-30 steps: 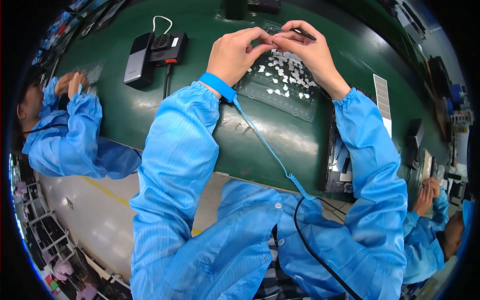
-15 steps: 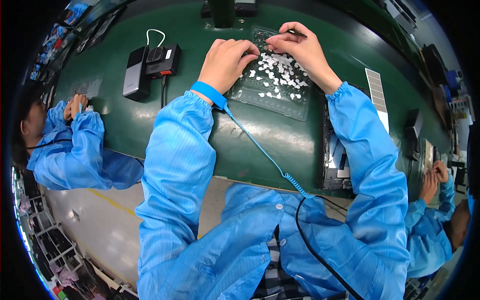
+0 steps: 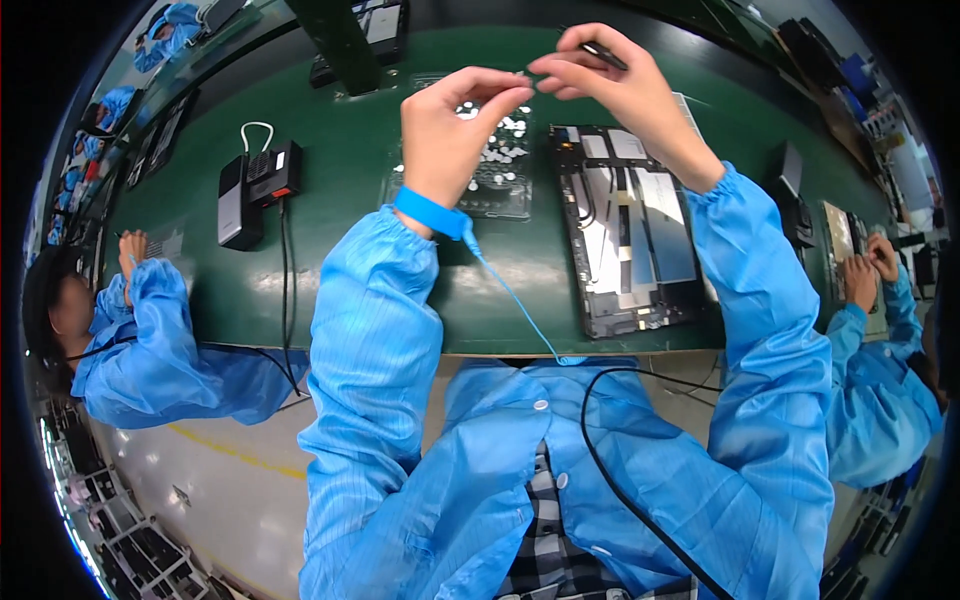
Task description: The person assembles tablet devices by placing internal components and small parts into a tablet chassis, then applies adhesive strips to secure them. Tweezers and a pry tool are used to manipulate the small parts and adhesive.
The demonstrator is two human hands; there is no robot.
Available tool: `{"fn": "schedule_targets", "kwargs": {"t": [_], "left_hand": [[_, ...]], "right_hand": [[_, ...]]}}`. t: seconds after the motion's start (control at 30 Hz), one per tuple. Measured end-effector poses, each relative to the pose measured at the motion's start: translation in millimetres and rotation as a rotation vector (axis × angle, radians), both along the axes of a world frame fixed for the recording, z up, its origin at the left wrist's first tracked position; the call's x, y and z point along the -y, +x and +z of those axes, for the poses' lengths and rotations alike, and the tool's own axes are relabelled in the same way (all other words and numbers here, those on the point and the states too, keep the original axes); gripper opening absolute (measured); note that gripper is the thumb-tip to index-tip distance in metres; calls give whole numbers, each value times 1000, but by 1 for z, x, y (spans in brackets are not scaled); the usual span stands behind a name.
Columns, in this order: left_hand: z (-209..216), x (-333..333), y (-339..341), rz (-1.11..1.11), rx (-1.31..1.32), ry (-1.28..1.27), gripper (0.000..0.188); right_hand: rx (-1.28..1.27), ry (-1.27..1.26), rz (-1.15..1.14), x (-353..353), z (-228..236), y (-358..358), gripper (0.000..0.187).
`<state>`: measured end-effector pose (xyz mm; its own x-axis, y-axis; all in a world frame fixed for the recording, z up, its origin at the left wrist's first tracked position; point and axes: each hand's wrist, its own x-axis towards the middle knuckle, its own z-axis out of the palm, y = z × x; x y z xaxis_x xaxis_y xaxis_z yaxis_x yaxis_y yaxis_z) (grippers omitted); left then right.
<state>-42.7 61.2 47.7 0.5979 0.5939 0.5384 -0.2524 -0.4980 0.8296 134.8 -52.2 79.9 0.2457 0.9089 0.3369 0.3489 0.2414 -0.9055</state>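
Observation:
My left hand, with a blue wrist strap round the wrist, is closed in a pinch over a clear plastic tray. Whatever sits at its fingertips is too small to make out. Close by, the fingertips of my right hand almost meet those of the left. A dark slim tool lies tucked between the right hand's fingers. Many small white round-ended pieces are scattered in the tray beneath the left hand. Right of the tray, below my right hand, lies an opened flat device with its inside parts showing.
A grey-black box and a black block with a cable stand at the left. A dark green post rises at the back beside another device. Co-workers in blue sit at left and right.
The view has swung right, showing the whole opened device. Both hands have lifted from the tray's pieces and come together fingertip to fingertip. The dark tool stays in my right hand.

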Motion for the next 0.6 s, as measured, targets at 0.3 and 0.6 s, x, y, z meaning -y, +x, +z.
{"fn": "schedule_targets", "kwargs": {"t": [0.3,0.6], "left_hand": [[-5,59,80,12,119,302,13],[-22,76,108,-35,-154,644,13]], "right_hand": [[-445,-30,-48,94,-17,43,27],[349,27,-314,119,-76,71,41]]}}
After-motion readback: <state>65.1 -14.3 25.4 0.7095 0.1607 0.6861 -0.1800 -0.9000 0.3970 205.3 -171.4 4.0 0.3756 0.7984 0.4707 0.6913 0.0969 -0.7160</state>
